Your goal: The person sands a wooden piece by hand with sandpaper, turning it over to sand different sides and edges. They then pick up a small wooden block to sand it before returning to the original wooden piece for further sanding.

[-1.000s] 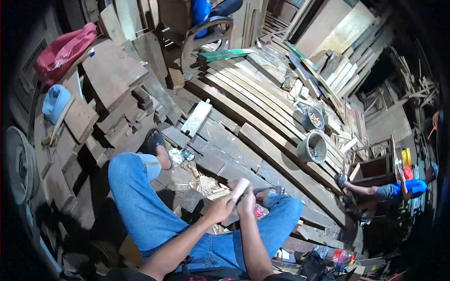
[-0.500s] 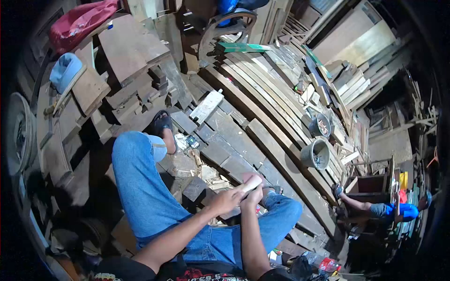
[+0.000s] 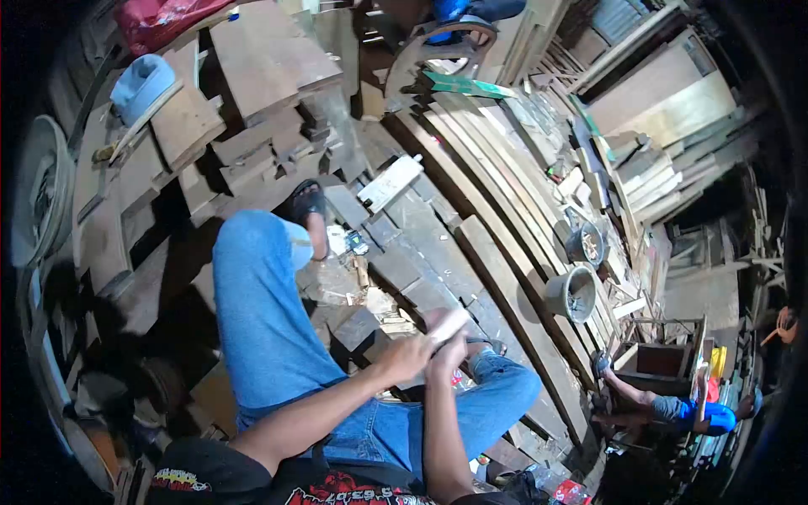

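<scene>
Both hands come together above the gap between my bent knees. A short pale piece, wood-like and blurred, sticks up from between them, with a pinkish patch beside its far end. My left hand is closed about its lower left side. Against its lower right side, my right hand is also closed. The fingers overlap, so which hand bears the piece cannot be made out. Beneath them lie wood scraps and a dark block.
Long planks run diagonally on the right, with a grey bucket of small pieces on them. Stacked boards and a light-blue hat are at the left. A person in blue is at far right.
The view has shifted, so the surroundings sit further right and mostly lower. Both hands stay together on the pale piece, which has tilted slightly.
</scene>
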`<action>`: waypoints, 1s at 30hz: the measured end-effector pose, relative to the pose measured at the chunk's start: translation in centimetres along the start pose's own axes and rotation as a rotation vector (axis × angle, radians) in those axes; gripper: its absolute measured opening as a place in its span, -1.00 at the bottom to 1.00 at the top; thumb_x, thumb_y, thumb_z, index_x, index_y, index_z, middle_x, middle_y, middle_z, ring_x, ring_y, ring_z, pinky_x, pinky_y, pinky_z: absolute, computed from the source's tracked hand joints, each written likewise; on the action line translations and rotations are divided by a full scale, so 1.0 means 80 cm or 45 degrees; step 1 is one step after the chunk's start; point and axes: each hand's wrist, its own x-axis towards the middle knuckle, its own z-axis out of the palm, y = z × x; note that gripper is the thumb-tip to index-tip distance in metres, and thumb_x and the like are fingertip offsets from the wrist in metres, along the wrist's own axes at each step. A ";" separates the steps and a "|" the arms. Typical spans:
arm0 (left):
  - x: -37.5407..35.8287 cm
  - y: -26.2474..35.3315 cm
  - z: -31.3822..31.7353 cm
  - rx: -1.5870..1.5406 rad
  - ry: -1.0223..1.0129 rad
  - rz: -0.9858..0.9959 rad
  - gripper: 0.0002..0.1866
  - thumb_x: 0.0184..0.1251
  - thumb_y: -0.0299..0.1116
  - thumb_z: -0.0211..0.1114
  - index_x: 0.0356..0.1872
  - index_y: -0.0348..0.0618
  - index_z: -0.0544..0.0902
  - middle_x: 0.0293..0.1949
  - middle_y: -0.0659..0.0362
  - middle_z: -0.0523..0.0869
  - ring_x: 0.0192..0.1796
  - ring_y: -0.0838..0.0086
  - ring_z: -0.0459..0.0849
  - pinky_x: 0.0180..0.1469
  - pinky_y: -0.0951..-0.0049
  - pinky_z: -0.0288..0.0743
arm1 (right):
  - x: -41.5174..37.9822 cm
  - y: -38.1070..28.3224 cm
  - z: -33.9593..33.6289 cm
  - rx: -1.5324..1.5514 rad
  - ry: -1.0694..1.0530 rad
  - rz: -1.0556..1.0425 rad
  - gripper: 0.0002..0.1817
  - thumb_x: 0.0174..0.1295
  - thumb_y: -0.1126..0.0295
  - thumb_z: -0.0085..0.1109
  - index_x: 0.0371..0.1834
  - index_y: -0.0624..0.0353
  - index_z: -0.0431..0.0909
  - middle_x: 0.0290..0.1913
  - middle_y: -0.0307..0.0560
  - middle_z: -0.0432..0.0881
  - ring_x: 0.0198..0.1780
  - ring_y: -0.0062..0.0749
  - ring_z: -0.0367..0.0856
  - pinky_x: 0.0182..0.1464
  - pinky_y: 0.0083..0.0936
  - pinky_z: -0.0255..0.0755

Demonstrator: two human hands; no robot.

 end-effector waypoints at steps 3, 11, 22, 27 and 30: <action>-0.015 0.027 -0.007 0.040 -0.150 -0.189 -0.55 0.58 -0.10 0.09 -0.28 -0.39 0.62 -0.44 -0.33 0.66 -0.36 -0.25 0.69 -0.29 -0.11 0.54 | 0.047 -0.004 -0.026 0.214 0.014 0.097 -0.47 0.68 0.05 -0.25 0.20 0.31 0.54 -0.03 -0.02 0.69 -0.06 -0.18 0.68 0.07 -0.22 0.59; -0.009 0.003 0.012 0.042 -0.201 -0.202 -0.42 0.59 0.05 0.02 -0.27 -0.40 0.64 -0.38 -0.36 0.72 -0.27 -0.27 0.74 -0.21 -0.18 0.60 | 0.030 -0.011 -0.027 0.473 -0.082 0.423 -0.47 0.68 0.05 -0.30 0.30 0.25 0.50 0.13 0.07 0.65 0.15 -0.04 0.64 0.24 -0.09 0.52; -0.021 0.039 -0.015 -0.014 -0.183 -0.323 -0.34 0.60 0.10 0.00 -0.32 -0.42 0.69 -0.40 -0.33 0.70 -0.26 -0.25 0.73 -0.15 -0.17 0.54 | 0.037 -0.058 -0.017 0.394 -0.206 0.490 -0.45 0.65 -0.07 -0.25 0.19 0.20 0.52 -0.08 0.02 0.69 -0.08 -0.16 0.70 0.02 -0.21 0.63; -0.002 0.014 -0.011 -0.096 -0.092 -0.384 -0.32 0.60 0.10 0.00 -0.44 -0.41 0.69 -0.57 -0.29 0.65 -0.42 -0.19 0.73 -0.34 -0.11 0.54 | -0.008 -0.023 -0.034 0.106 -0.183 0.322 -0.66 0.63 0.06 -0.06 -0.30 -0.04 0.48 -0.50 -0.38 0.42 -0.57 -0.66 0.36 -0.59 -0.66 0.27; -0.008 0.009 0.005 -0.153 -0.111 -0.343 -0.33 0.61 0.08 0.00 -0.41 -0.41 0.70 -0.59 -0.30 0.63 -0.46 -0.15 0.73 -0.41 -0.07 0.53 | 0.023 -0.031 -0.041 0.235 -0.218 0.293 -0.56 0.66 0.05 -0.21 0.05 0.19 0.56 -0.19 -0.18 0.65 -0.46 -0.50 0.50 -0.47 -0.52 0.40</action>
